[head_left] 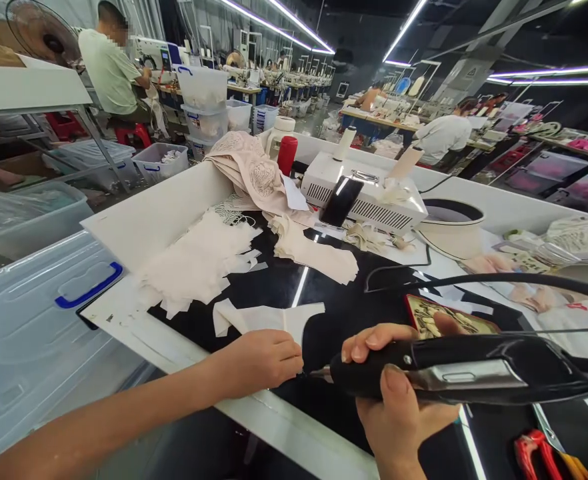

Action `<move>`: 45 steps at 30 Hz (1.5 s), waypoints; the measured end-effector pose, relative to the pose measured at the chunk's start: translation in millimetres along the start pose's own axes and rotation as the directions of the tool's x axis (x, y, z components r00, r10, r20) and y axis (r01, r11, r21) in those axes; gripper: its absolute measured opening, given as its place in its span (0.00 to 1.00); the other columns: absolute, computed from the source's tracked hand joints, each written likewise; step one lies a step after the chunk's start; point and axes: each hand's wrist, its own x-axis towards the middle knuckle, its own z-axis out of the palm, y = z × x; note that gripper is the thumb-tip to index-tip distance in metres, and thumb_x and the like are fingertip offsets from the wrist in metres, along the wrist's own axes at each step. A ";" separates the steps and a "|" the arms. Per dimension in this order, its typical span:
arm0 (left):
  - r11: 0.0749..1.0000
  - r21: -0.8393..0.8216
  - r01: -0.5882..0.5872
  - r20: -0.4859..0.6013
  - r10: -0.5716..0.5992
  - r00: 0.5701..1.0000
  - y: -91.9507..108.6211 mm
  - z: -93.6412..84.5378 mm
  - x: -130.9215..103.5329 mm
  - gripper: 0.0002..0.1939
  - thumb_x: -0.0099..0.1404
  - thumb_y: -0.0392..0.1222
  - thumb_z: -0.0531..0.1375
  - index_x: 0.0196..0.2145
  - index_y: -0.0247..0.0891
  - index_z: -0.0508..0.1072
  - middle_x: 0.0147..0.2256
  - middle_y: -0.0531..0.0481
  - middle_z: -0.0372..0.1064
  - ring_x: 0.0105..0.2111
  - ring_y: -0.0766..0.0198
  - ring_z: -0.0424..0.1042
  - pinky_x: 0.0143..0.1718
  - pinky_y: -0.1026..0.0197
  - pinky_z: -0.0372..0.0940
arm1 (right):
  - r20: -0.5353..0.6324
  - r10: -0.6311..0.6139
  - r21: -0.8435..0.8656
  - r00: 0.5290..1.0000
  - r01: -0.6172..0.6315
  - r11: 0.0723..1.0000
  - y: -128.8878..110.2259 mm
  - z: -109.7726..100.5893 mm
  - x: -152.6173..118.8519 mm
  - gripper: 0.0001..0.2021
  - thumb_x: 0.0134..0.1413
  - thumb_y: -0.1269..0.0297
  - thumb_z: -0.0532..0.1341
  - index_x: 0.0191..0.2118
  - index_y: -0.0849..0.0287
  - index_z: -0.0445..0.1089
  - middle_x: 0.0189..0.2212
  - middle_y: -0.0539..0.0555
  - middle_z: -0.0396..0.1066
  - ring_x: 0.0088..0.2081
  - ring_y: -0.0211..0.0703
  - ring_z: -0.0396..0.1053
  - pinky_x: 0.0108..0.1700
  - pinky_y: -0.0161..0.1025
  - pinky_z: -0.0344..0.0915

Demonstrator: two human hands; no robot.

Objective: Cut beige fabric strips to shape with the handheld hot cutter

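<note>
My right hand [399,407] is wrapped around a black corded handheld power tool [474,373] with a silver side lever and a thin metal tip pointing left. Close to that tip, my left hand [269,360] is closed in a pinch; whatever it holds is hidden by the fingers. A cut piece of cream fabric [274,319] lies flat on the black tabletop [334,293] just behind my left hand, its near edge partly covered by the fingers. Beyond it are a short stack of cream fabric pieces [319,253] and a larger white fabric pile [199,260].
Red-handled scissors [539,453] lie at lower right. A picture-topped box [449,317] sits behind the tool. A phone [341,200] leans on a white machine [364,187]. The tool's cable [514,280] arches rightward. Lidded plastic bins [39,320] stand left; co-workers sit farther back.
</note>
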 end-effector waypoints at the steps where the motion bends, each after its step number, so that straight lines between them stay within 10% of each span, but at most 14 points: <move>1: 1.000 0.010 0.001 0.002 -0.001 1.000 -0.1 1.4 0.8 0.11 0.79 0.29 0.55 0.38 0.34 0.74 0.37 0.48 0.75 0.39 0.62 0.75 0.44 0.61 0.72 | 0.008 0.002 0.010 1.000 -0.002 1.000 0.6 -0.5 -1.5 0.30 0.61 0.63 0.71 0.65 0.47 0.62 0.33 0.45 0.71 0.28 0.38 0.70 0.29 0.39 0.74; 19: 0.906 -0.336 0.257 -0.045 -0.288 0.957 3.9 8.3 -2.2 0.07 0.77 0.33 0.60 0.40 0.35 0.78 0.41 0.48 0.79 0.42 0.61 0.77 0.47 0.60 0.72 | 0.034 -0.037 0.040 0.999 0.036 0.999 13.3 5.6 -1.9 0.28 0.61 0.64 0.70 0.63 0.48 0.62 0.34 0.46 0.70 0.28 0.39 0.71 0.28 0.40 0.74; 45: 0.943 -0.178 0.280 -0.085 -0.298 0.951 7.5 7.1 7.1 0.06 0.72 0.30 0.66 0.40 0.37 0.73 0.43 0.49 0.73 0.45 0.58 0.74 0.53 0.57 0.70 | 0.059 -0.041 0.005 0.997 0.041 0.999 5.9 1.5 -14.0 0.28 0.62 0.61 0.70 0.64 0.47 0.60 0.34 0.47 0.69 0.28 0.40 0.69 0.28 0.40 0.73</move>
